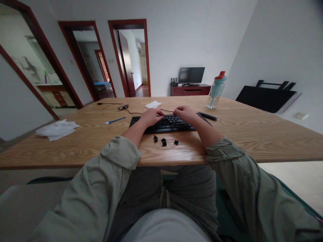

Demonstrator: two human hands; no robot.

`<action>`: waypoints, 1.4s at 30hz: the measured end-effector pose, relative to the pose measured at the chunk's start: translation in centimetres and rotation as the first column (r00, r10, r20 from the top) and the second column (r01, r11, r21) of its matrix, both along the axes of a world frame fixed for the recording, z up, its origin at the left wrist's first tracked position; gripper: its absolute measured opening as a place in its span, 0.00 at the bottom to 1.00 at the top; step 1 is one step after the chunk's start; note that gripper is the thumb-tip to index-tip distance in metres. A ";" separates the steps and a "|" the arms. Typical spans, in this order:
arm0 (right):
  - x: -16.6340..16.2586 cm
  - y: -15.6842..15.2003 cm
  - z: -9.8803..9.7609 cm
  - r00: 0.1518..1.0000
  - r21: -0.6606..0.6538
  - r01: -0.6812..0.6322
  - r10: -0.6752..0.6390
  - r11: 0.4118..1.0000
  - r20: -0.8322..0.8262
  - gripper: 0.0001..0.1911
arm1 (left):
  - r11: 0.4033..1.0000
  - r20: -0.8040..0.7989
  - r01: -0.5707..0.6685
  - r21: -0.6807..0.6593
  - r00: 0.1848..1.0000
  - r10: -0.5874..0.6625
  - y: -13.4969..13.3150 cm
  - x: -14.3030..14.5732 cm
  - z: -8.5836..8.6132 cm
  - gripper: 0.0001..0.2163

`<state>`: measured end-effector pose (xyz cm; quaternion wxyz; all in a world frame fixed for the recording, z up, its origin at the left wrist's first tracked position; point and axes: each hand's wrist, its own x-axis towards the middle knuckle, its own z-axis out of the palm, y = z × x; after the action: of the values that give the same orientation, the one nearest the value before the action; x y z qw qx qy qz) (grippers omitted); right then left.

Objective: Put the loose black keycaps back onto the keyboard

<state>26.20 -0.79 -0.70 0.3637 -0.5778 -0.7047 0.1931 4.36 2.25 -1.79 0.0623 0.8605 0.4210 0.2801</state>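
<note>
A black keyboard (168, 125) lies in front of me on the wooden table, partly covered by my hands. My left hand (152, 116) is over its left half, with fingers curled in and thumb near the fingertips. Above the right half, my right hand (186, 114) is bent down with its fingertips drawn together at the back rows. Whatever either hand pinches is too small or hidden. Near the table edge lie several loose black keycaps, among them a left one (155, 138), a middle one (164, 143) and a right one (176, 142).
A blue brush-like stick (116, 121) and white tissues (59, 129) lie on the left. Behind the keyboard are another tissue (152, 104) and a coiled cable (123, 107). A black slim object (208, 116) and a water bottle (216, 92) are at right.
</note>
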 end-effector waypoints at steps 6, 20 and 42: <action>-0.1 0.4 -0.2 0.999 0.015 -0.047 0.047 0.999 -0.002 0.12 | 0.999 -0.212 -0.038 0.037 0.976 0.045 0.1 1.6 -0.5 0.11; -0.2 0.1 -0.2 0.997 0.022 -0.075 0.075 0.997 0.023 0.11 | 0.994 -0.330 -0.049 0.098 0.941 0.079 -0.3 1.9 -0.2 0.12; 0.1 0.5 -0.5 0.997 0.007 -0.079 0.078 0.997 0.022 0.11 | 0.995 -0.249 -0.074 0.067 0.965 0.088 0.2 1.6 -0.9 0.13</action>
<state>26.30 -0.33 -1.23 0.3505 -0.5503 -0.7315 0.1982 5.94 2.43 -2.74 -0.0277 0.8726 0.4520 0.1831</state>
